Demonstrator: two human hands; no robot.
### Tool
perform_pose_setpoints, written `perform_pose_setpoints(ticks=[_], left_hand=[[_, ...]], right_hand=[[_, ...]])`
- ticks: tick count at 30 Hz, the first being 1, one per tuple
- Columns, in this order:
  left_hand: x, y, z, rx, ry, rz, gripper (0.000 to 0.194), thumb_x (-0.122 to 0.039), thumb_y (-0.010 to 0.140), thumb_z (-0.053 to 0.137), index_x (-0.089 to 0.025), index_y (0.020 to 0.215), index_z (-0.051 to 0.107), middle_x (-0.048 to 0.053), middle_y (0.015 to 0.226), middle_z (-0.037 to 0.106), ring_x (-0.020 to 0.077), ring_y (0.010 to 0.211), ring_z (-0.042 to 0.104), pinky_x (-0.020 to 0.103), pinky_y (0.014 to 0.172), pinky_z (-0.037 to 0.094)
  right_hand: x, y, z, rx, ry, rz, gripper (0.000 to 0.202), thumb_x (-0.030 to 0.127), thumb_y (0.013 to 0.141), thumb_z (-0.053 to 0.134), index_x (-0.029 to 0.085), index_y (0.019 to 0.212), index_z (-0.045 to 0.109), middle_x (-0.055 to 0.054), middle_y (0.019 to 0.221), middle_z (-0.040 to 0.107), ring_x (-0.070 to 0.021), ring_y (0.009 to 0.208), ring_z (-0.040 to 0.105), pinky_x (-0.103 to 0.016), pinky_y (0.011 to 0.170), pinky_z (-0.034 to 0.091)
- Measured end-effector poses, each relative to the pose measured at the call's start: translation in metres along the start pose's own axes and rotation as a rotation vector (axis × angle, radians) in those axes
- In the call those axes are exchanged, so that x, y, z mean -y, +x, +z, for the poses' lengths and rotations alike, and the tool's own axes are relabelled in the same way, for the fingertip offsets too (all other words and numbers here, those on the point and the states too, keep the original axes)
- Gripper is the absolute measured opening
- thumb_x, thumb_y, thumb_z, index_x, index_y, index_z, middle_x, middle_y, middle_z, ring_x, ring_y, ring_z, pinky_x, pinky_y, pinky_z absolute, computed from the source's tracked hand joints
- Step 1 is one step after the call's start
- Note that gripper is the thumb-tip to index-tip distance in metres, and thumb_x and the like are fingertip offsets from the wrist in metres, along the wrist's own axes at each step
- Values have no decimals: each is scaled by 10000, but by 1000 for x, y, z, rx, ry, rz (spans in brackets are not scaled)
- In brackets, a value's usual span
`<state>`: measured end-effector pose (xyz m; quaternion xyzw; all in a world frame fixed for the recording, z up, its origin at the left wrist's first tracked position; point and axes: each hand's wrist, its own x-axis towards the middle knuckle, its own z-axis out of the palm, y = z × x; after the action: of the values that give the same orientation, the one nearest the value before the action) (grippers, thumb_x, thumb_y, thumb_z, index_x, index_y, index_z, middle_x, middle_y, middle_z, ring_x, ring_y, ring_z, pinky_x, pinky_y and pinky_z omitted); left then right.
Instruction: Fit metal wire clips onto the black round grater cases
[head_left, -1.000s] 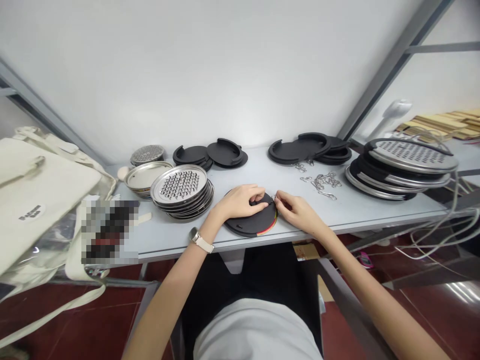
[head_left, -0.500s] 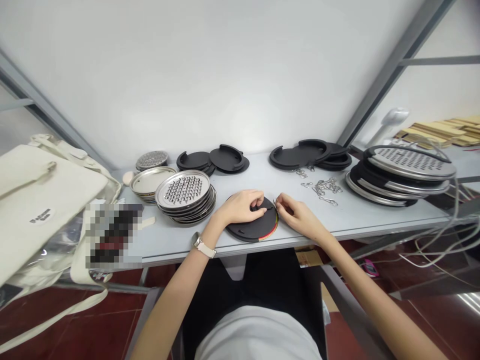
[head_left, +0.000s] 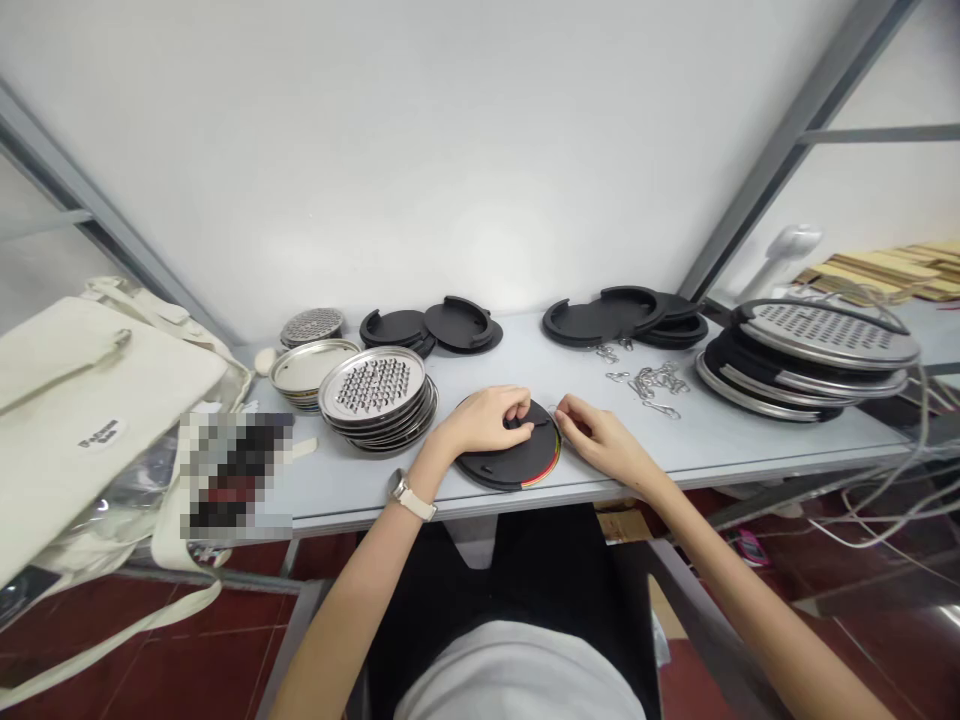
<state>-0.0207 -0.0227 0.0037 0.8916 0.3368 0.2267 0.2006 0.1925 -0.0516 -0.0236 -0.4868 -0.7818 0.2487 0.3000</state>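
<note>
A black round disc (head_left: pixel 510 466) with a red, yellow and green stripe along its right edge lies flat near the table's front edge. My left hand (head_left: pixel 491 418) rests on its upper part, fingers curled, pinching something dark that I cannot make out. Just right of the disc, my right hand (head_left: pixel 600 436) has thumb and forefinger pressed together on a small thin metal piece, too small to name. Several metal clips (head_left: pixel 654 382) lie loose beyond my right hand. Left of the disc stands a stack of round metal graters (head_left: pixel 376 386).
Black round holders (head_left: pixel 459 325) lie along the wall, with more black holders (head_left: pixel 604 316) farther right. A tall stack of graters (head_left: pixel 832 333) stands at the right. A cream bag (head_left: pixel 97 400) covers the left end; cables (head_left: pixel 911 440) hang at the right.
The view has shifted slightly, so everything sits a little lower and to the right. My hands keep nearly the same pose at the disc.
</note>
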Motion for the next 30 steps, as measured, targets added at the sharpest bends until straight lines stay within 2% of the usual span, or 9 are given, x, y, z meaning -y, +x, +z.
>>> perform_pose_setpoints(ticks=[10, 18, 26, 30], left_hand=[[-2, 0, -1, -3, -2, 3, 139, -277, 807, 556, -198, 762, 451, -37, 724, 502, 115, 654, 449, 241, 612, 357], [-2, 1, 1, 1, 32, 1, 147, -303, 821, 546, -194, 770, 462, -35, 727, 512, 116, 659, 456, 244, 610, 355], [-8, 4, -3, 59, 280, 57, 184, -360, 896, 485, -190, 826, 476, -5, 776, 531, 146, 692, 498, 280, 660, 393], [-16, 4, 0, 91, 425, 60, 177, -320, 934, 408, -171, 954, 503, 60, 916, 563, 194, 830, 549, 325, 758, 438]], right_hand=[[-1, 0, 0, 5, -28, -8, 234, 362, 941, 365, 222, 763, 423, 68, 571, 391, -109, 516, 378, -236, 537, 295], [-1, 1, 1, 7, -50, -31, 267, 355, 946, 361, 222, 714, 366, 68, 571, 380, -106, 522, 388, -234, 550, 294], [-2, 0, 2, 20, -33, 10, 277, 374, 953, 360, 219, 725, 388, 65, 574, 391, -109, 534, 389, -232, 546, 300], [-2, 1, 2, 26, -15, 36, 289, 378, 958, 357, 218, 719, 380, 62, 579, 391, -109, 537, 393, -234, 548, 307]])
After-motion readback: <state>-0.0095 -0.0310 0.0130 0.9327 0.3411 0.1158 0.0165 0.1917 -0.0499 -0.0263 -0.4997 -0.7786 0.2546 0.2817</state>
